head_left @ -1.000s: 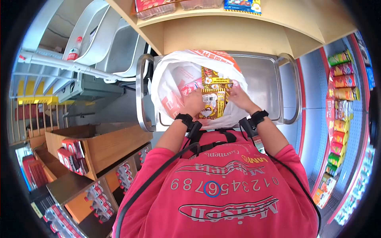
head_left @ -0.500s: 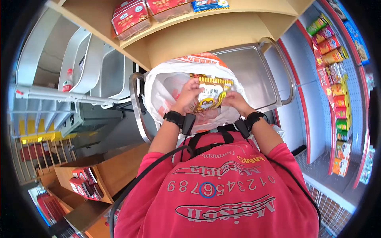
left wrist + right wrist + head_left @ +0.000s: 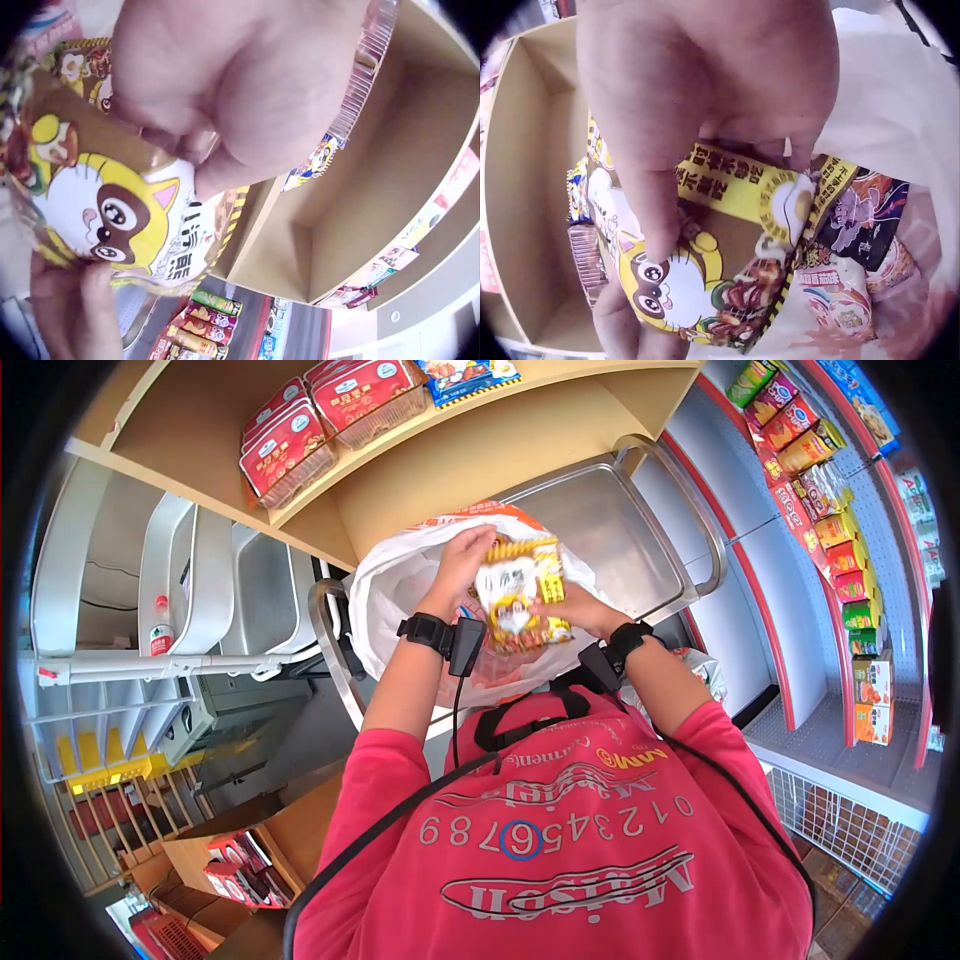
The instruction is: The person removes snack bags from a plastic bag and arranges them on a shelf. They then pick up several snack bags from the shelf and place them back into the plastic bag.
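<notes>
Over the mouth of a white plastic bag [image 3: 375, 595] with orange print, both hands hold a brown and yellow snack packet [image 3: 515, 585] with a cartoon raccoon on its front. My left hand [image 3: 462, 572] grips its left edge, thumb on the front in the left wrist view. From the other side my right hand [image 3: 585, 610] pinches it, thumb [image 3: 656, 217] pressed near the raccoon's face. A second similar packet [image 3: 79, 64] shows behind the first. Inside the bag lie a pink and white packet [image 3: 836, 300] and a dark packet [image 3: 866, 217] with a purple figure.
The bag sits on a metal cart tray [image 3: 600, 530] with a raised handle [image 3: 700, 530]. Behind it stands a wooden shelf [image 3: 420, 470] carrying red boxes [image 3: 285, 450] and a blue packet [image 3: 470, 378]. Snack bags [image 3: 805, 450] hang in a rack at right.
Both hands were down in the bag among the packets; they have raised the raccoon packet to the bag's mouth. The head view has turned, showing more of the red boxes on the shelf.
</notes>
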{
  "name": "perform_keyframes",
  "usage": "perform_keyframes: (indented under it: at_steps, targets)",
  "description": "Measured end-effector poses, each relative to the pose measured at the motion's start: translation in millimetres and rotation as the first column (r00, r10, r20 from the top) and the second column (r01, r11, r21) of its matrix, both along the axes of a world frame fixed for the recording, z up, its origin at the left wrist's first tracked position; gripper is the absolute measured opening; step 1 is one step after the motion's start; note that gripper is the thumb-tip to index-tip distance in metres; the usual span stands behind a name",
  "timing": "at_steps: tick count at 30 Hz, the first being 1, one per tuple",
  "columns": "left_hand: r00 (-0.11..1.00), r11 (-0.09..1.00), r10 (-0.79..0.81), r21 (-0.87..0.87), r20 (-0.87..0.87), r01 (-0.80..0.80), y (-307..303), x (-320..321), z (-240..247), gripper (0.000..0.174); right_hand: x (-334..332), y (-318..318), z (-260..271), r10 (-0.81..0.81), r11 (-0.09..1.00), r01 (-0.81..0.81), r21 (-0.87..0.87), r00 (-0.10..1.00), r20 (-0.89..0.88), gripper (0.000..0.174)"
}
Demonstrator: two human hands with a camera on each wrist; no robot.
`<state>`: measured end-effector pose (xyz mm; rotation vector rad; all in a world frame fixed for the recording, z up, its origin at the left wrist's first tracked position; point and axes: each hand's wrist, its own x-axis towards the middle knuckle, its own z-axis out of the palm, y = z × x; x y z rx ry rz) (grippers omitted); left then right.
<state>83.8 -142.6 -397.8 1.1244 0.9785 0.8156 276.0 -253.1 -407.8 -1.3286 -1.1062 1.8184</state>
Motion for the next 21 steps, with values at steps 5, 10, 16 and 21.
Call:
perform_keyframes:
  at_steps: [5, 10, 16, 21]
  targets:
    - [0.981, 0.929, -0.033, 0.357, -0.190, 0.100, 27, 3, 12, 0.027, 10, -2, -32, -0.081, 0.992, 0.037, 0.117, 0.915, 0.396, 0.047]
    - [0.835, 0.932, -0.107, 0.239, -0.540, 0.274, 31, 7, 10, 0.028, 39, 13, -45, -0.529, 0.846, 0.487, 0.215, 0.719, 0.451, 0.040]
    - [0.372, 0.919, 0.185, 0.294, -0.910, 0.261, 13, 2, -102, 0.044, 49, 4, -12, -0.469, 0.882, 0.450, 0.138, 0.816, 0.338, 0.044]
    - [0.600, 0.981, 0.173, 0.189, -0.781, -0.037, 28, -17, -130, 0.051, 54, 2, -12, -0.384, 0.923, 0.355, 0.146, 0.839, 0.385, 0.048]
